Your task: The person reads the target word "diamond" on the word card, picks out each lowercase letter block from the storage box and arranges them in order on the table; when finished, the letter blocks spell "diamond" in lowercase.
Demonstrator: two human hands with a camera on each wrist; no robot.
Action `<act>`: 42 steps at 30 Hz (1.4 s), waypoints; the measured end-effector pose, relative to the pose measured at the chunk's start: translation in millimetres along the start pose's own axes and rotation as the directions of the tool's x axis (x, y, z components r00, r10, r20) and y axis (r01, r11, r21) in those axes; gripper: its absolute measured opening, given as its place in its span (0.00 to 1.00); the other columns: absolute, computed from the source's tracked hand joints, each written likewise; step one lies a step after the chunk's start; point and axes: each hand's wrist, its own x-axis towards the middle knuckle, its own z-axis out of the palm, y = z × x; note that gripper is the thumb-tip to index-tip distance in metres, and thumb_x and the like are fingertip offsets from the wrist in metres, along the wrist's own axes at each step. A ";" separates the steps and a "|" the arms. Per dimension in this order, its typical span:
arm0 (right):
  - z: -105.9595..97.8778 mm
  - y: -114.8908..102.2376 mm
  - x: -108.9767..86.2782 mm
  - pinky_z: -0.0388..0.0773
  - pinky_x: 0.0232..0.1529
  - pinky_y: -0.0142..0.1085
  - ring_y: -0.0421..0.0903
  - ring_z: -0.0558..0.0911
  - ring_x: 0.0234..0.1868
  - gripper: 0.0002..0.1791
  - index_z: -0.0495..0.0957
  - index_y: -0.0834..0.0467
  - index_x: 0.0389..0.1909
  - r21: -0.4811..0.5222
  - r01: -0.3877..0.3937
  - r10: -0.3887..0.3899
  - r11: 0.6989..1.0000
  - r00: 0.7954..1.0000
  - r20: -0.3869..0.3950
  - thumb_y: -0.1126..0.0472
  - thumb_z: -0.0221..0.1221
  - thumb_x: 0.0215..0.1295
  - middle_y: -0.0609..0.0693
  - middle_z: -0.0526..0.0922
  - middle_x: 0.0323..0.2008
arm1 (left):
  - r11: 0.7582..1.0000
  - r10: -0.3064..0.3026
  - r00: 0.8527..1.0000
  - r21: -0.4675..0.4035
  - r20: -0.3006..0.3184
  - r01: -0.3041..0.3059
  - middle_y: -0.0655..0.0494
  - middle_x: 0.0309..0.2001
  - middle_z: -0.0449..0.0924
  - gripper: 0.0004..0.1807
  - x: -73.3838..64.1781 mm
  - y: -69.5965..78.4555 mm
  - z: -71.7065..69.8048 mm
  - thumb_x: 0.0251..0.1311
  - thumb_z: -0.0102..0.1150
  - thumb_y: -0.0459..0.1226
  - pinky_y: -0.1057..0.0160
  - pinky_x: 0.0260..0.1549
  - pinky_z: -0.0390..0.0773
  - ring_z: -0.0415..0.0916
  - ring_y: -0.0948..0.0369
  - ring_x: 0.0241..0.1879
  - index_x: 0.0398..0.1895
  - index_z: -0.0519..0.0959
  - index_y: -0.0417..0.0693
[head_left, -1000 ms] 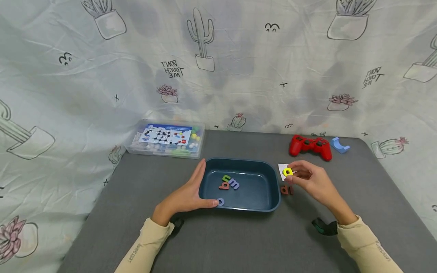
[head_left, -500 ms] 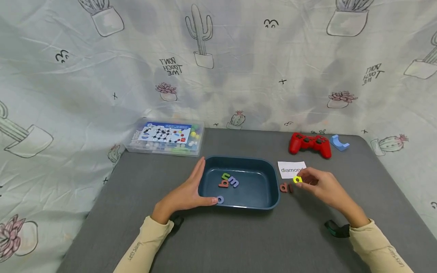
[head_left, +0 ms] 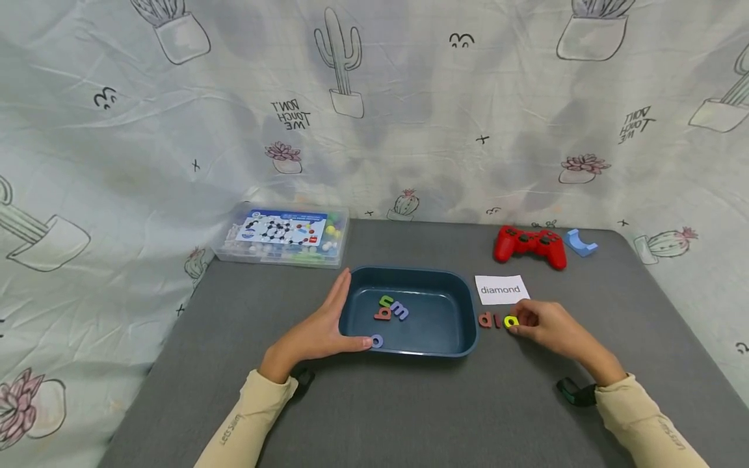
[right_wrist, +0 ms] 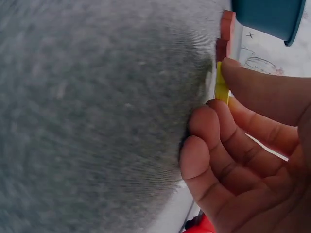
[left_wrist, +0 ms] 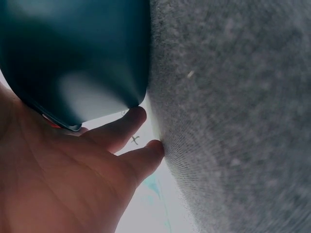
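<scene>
My right hand [head_left: 547,328] pinches a yellow letter "a" [head_left: 511,321] between thumb and fingers, low over the grey table. In the right wrist view the yellow letter [right_wrist: 222,82] stands edge-on at the thumb tip. Left of it lie a brown-red "d" [head_left: 485,320] and "i" [head_left: 497,321], in a row below a white card [head_left: 502,290] printed "diamond". My left hand [head_left: 318,333] rests at the left end of a dark blue tray [head_left: 409,354], thumb over the front rim, straight fingers along the outer wall [left_wrist: 104,73].
Inside the tray lie a green "n" [head_left: 386,301], a purple "m" [head_left: 400,311], a red-brown letter [head_left: 383,314] and a purple "o" [head_left: 377,341]. A clear case [head_left: 281,237] stands back left. A red game controller [head_left: 530,246] and a blue curved piece [head_left: 581,243] lie back right.
My right hand has carried the yellow "a" from over the card down toward the front right, beside the "i". The card's print has come into view. The left hand stays at the tray.
</scene>
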 end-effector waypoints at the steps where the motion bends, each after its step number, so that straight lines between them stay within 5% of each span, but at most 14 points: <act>1: 0.3 0.6 0.4 0.74 0.31 0.34 0.38 0.74 0.30 0.10 0.83 0.62 0.43 0.000 -0.002 0.002 1.000 1.000 0.006 0.69 0.73 0.64 0.41 0.77 0.29 | 1.000 -0.004 1.000 0.002 0.002 0.004 0.61 0.86 0.19 0.75 -0.2 0.4 -0.2 0.56 0.74 0.66 0.31 0.73 0.55 0.36 0.45 0.84 0.88 0.26 0.60; 10: -1.3 3.9 -2.4 0.76 0.34 0.34 0.39 0.76 0.33 0.15 0.84 0.65 0.50 0.029 -0.019 0.018 0.999 0.998 0.057 0.69 0.74 0.64 0.43 0.78 0.32 | 1.000 -0.016 1.000 -0.008 0.005 0.016 0.60 0.87 0.19 0.76 -1.0 4.4 -1.5 0.56 0.74 0.66 0.31 0.73 0.56 0.37 0.44 0.84 0.89 0.27 0.57; 42: 1.9 5.9 -3.0 0.74 0.33 0.33 0.40 0.75 0.32 0.14 0.83 0.66 0.50 0.071 -0.065 0.063 0.995 0.997 0.035 0.71 0.71 0.65 0.45 0.78 0.32 | 1.000 -0.011 1.000 -0.011 -0.004 0.011 0.62 0.87 0.20 0.76 -0.2 4.5 -2.9 0.55 0.75 0.66 0.31 0.72 0.57 0.37 0.45 0.84 0.89 0.28 0.57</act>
